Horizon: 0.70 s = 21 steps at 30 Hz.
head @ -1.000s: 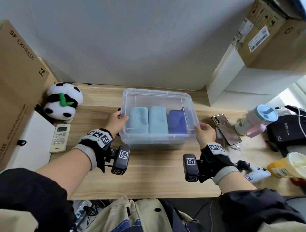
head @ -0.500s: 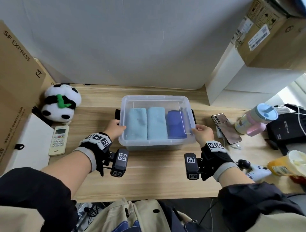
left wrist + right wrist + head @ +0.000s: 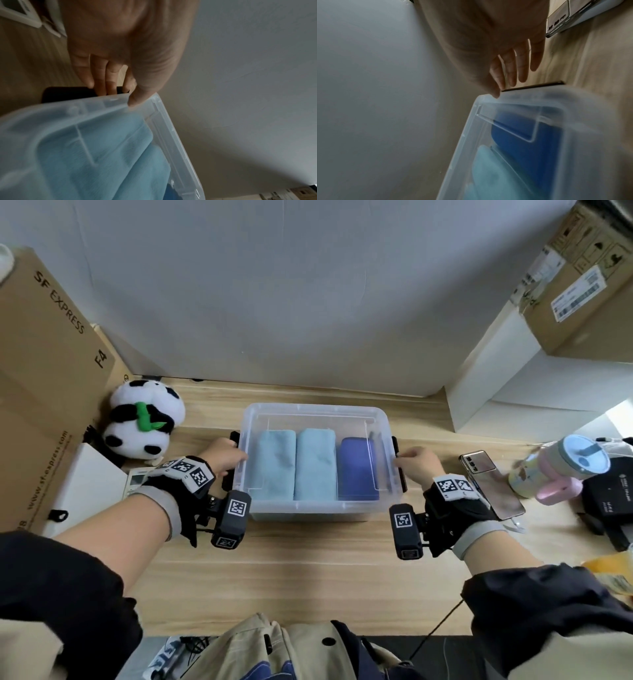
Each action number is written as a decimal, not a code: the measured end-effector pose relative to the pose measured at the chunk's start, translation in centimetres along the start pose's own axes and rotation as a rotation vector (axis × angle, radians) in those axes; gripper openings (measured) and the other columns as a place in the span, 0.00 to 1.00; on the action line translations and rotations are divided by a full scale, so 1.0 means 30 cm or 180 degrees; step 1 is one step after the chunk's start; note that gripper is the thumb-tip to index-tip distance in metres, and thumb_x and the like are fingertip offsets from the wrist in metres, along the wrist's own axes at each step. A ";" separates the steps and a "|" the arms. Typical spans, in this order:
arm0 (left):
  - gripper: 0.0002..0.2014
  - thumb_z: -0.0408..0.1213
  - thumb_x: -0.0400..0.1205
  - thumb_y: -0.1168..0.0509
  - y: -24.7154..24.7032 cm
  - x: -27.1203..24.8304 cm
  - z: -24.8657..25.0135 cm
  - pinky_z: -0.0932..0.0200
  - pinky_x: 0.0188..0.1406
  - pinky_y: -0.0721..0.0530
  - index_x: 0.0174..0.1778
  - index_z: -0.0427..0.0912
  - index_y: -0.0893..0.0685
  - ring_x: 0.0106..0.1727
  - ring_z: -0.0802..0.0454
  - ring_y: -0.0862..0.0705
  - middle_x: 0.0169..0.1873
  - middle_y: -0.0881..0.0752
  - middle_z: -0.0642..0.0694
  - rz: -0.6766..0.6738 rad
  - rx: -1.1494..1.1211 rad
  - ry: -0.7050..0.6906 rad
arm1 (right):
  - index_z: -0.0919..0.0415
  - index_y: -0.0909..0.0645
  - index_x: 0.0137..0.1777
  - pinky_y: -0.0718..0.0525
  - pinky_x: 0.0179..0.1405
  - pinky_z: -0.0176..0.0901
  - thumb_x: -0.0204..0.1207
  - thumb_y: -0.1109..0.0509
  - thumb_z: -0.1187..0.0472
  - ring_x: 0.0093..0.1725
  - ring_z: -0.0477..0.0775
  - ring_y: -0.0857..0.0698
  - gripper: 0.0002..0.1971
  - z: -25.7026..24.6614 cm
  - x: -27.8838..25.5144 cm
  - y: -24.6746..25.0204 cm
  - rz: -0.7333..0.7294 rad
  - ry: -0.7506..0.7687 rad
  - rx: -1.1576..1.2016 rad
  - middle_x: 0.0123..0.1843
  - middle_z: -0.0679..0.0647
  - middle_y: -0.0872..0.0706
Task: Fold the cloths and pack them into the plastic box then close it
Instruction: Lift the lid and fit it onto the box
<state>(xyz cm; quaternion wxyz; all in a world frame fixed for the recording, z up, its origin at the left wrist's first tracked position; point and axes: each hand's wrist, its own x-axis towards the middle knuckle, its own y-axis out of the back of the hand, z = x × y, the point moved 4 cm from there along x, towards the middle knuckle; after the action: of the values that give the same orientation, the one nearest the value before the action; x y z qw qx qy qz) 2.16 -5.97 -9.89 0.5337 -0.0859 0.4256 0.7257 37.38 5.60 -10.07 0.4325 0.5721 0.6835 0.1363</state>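
A clear plastic box (image 3: 315, 510) stands mid-table with its clear lid (image 3: 315, 412) lying flat on it. Inside lie two folded light blue cloths (image 3: 275, 463) (image 3: 315, 463) and one dark blue cloth (image 3: 356, 467), side by side. My left hand (image 3: 224, 455) is at the box's left end: its thumb (image 3: 137, 98) presses the lid edge and its fingers lie on the black latch (image 3: 68, 93). My right hand (image 3: 412, 465) is at the right end. Its thumb (image 3: 495, 94) touches the lid corner, and its fingers hang straight just above the right latch (image 3: 536, 85).
A plush panda (image 3: 144, 422) and a remote (image 3: 137, 479) lie left of the box, beside a cardboard carton (image 3: 44, 354). A phone (image 3: 489, 484), a pastel tumbler (image 3: 561, 467) and a black device (image 3: 609, 494) crowd the right. White boxes (image 3: 513, 392) stand back right.
The lid has come down flat onto the box. Both hands have slid from the lid's sides to the black latches at the box's ends.
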 end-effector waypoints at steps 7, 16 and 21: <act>0.18 0.35 0.79 0.40 0.066 0.118 0.109 0.57 0.34 0.36 0.24 0.43 0.35 0.35 0.45 0.31 0.29 0.29 0.43 0.0524 0.0086 -0.0460 | 0.58 0.26 0.33 0.38 0.26 0.41 0.80 0.38 0.60 0.26 0.51 0.33 0.13 -0.141 0.153 -0.002 0.0024 0.0170 0.0089 0.25 0.52 0.31; 0.25 0.41 0.82 0.38 0.075 0.229 0.147 0.55 0.26 0.42 0.20 0.44 0.40 0.26 0.47 0.38 0.21 0.38 0.45 0.0544 -0.0030 -0.0295 | 0.56 0.32 0.23 0.28 0.30 0.41 0.79 0.36 0.51 0.24 0.53 0.26 0.23 -0.164 0.282 -0.033 0.0135 -0.0332 0.0396 0.10 0.46 0.28; 0.18 0.42 0.82 0.36 0.058 0.277 0.112 0.59 0.40 0.31 0.26 0.42 0.28 0.36 0.48 0.28 0.28 0.27 0.44 0.0472 -0.0479 -0.0213 | 0.59 0.30 0.27 0.35 0.20 0.35 0.83 0.39 0.54 0.25 0.50 0.33 0.21 -0.162 0.306 -0.054 0.0083 -0.0030 0.0314 0.17 0.47 0.29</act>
<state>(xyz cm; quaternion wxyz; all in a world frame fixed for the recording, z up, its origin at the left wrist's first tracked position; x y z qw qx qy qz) -1.65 2.13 -11.69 0.4846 -0.0698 0.3570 0.7955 32.95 14.87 -12.30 0.4051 0.6022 0.6798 0.1054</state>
